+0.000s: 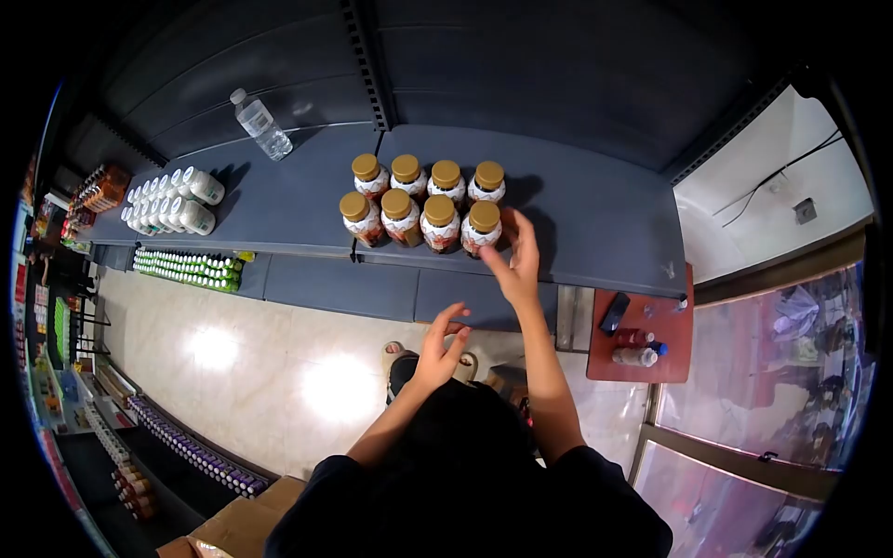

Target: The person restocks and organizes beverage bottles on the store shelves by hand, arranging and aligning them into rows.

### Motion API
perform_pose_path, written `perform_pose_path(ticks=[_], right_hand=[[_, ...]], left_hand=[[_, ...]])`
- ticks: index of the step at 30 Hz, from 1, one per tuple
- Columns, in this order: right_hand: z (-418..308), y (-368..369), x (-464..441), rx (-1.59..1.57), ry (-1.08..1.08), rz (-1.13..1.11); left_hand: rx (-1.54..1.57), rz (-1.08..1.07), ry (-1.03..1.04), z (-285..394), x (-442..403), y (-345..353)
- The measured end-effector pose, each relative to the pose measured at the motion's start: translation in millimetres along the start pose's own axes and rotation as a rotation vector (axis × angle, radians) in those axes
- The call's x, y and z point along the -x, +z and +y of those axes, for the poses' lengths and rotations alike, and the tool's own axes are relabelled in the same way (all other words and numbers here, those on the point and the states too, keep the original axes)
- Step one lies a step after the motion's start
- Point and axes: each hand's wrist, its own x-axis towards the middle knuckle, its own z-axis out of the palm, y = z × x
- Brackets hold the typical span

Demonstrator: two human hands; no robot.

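Several gold-capped bottles [440, 223] with white, red and brown labels stand upright in two rows on the grey shelf [595, 205]. My right hand [519, 256] is at the front bottle on the right end [483, 229]. Its thumb lies across the lower front and the fingers curve round the right side; how firmly they press is hard to see. Lower down, in front of the shelf edge, my left hand [440, 349] hangs in the air with fingers apart and nothing in it.
To the left on the shelf are a clear water bottle [261, 125] and rows of white bottles [191, 200]. Green-and-white bottles [191, 268] fill a lower level. At right, a reddish-brown table [614, 367] bears a dark phone [614, 313] and small bottles. A cardboard box [246, 521] sits at bottom left.
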Motion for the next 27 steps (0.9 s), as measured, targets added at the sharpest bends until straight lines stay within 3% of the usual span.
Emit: perform_pose_path(ticks=[1,7,12,16,20,23,27], right_hand=[[1.2,-0.3,0.3,-0.194,0.077,0.038],[15.1,-19.6,-40.0,-0.147,0.1,0.057],[18.1,-13.2,-57.2,0.07,0.339,0.05],[36.9,-17.5,-53.9,0.077,0.315,0.171],[39.3,-19.4,-55.6,-0.015,0.278,0.131],[47.3,-23.3,-54.6,0.09,0.272,0.127],[38.0,-18.4,-54.1,0.113,0.23,0.151]], left_hand=[[-0.022,-0.018,-0.016,1.4,1.3,-3.1],[-0.092,-0.051,-0.017,10.1,7.3,-10.5],[-0.094,-0.091,-0.008,2.3,15.7,-17.2],[-0.082,-0.068,-0.063,-0.4,27.2,-23.4],[-0.076,-0.052,-0.12,-3.6,30.9,-32.6],[-0.145,-0.047,-0.019,-17.3,30.5,-40.2],[-0.105,-0.069,-0.138,-1.3,24.8,-47.0]])
